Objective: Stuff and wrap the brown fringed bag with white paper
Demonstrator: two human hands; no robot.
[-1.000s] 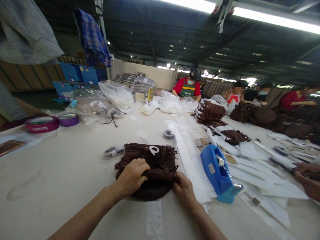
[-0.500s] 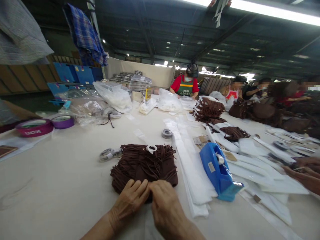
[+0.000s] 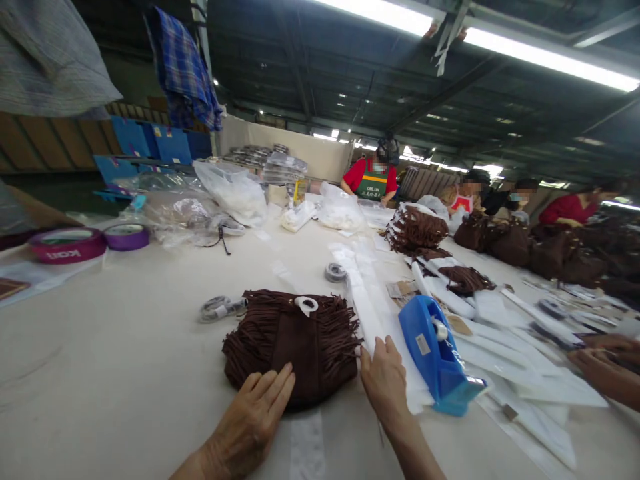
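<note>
Brown fringed bag (image 3: 293,343) is pinned flat under the open left hand (image 3: 255,417), nothing gripped. White strips (image 3: 373,313) are touched by the open right hand (image 3: 383,377); looks like one gets pinched up next.

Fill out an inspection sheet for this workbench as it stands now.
Surface: pale table, long and shared.
Job's things: brown fringed bag lying flat, white tag on its top edge; stack of white sheets beside it.
Clutter: blue tape dispenser, purple tape rolls, plastic bags, more brown bags.
Grippers: left hand flat on the bag's near edge; right hand open, fingers on the white sheets.
Cables: nothing seen.
Surroundings: people working at the far end and right side; another person's hands at right; plaid cloth hanging.
</note>
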